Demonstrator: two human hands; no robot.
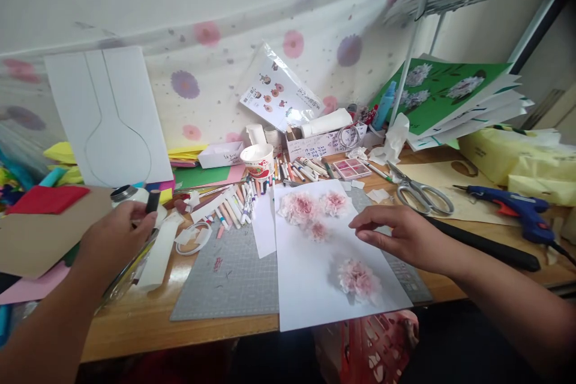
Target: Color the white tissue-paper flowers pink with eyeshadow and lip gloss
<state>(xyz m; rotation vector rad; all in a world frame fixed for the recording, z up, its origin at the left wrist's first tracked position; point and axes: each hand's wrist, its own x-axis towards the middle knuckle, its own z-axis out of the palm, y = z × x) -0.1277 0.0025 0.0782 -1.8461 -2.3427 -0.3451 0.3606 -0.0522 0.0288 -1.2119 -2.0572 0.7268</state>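
Note:
My left hand (117, 233) is closed around a short black cylinder (153, 201) that sticks up between thumb and fingers; its exact kind does not show. Right behind that hand stands a jar (135, 194) with a dark rim. My right hand (402, 237) hovers over the right edge of a white sheet of paper (306, 276), its fingers loosely stretched and holding nothing. Pink-and-white ruffled paper flowers lie on the sheet: a cluster (299, 209) at the top and a single flower (359, 279) lower down. Beneath the sheet is a grey cutting mat (225, 288).
Several markers (236, 204) lie behind the mat, near a paper bowl (257, 162). To the right are scissors (418, 192) and a blue glue gun (513, 207). A sheet with a vase outline (117, 126) leans at the wall. A red basket (378, 348) sits below the table edge.

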